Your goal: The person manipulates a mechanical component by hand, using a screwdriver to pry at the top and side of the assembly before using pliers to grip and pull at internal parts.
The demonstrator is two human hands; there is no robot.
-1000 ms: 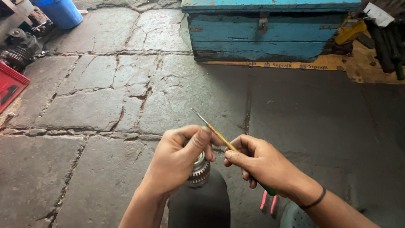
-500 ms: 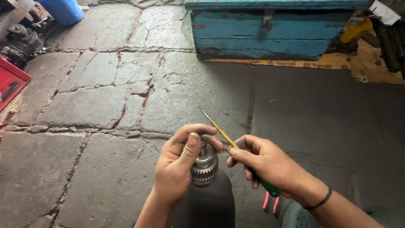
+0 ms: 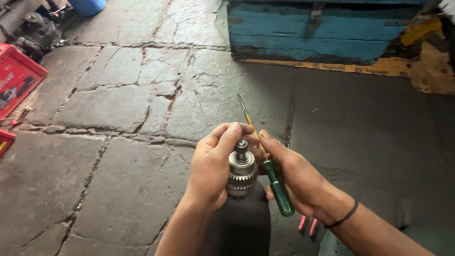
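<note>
Cracked stone floor (image 3: 118,104) fills the view, grey and uneven, with dark joints running between the slabs. At 12 o'clock stands a worn blue wooden chest (image 3: 322,33), lid down and latch closed — its contents cannot be seen. At 9 o'clock lies a red case (image 3: 16,78); what it carries cannot be told from here. A blue drum (image 3: 87,5) shows at 11 o'clock, only its lower wall in view, beside a dark engine part (image 3: 35,28).

At 6 o'clock, close to the camera, a drill chuck (image 3: 241,173) with a toothed ring sits on top of a dark body (image 3: 239,227). The left hand (image 3: 213,166) is wrapped around the chuck, thumb and fingers curled over its upper end. The right hand (image 3: 296,178) is closed on a screwdriver (image 3: 265,159) with a green handle and yellow shaft; the shaft points to 12 o'clock and passes just beside the chuck. Pink-handled pliers (image 3: 307,225) lie on the floor at 5 o'clock, partly hidden by the right forearm.

For good work at this stage, judged from the pose: keep the left grip firm so the chuck cannot turn, hold the dark body steady, and keep the fingers clear of the toothed ring — a slipping tip would strike the left thumb first.
</note>
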